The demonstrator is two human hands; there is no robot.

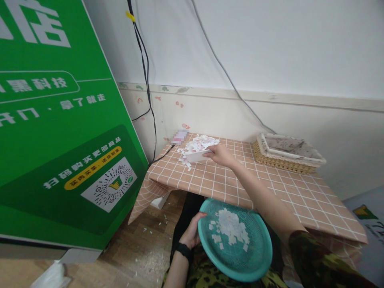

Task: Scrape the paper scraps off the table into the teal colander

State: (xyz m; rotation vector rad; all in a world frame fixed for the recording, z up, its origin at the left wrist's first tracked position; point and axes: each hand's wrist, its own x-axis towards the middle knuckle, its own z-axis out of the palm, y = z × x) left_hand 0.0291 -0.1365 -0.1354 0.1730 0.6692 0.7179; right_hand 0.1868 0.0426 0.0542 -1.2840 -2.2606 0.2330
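My right hand (220,155) reaches over the table and grips a flat white card (195,156) by its right end. The card stands on edge against the near side of a heap of small paper scraps (201,143). Down at my lap, my left hand (193,231) is closed on the left rim of a teal plastic basket (260,256), thumb over the edge. White paper scraps (231,225) lie spread over the basket's bottom. The basket sits just below the table's front edge.
A brown checked cloth (288,192) covers the table. A lined wicker basket (285,154) stands at its right back. Black cables (147,80) hang at the left, beside a green cabinet (69,140). Scraps litter the wooden floor (144,248).
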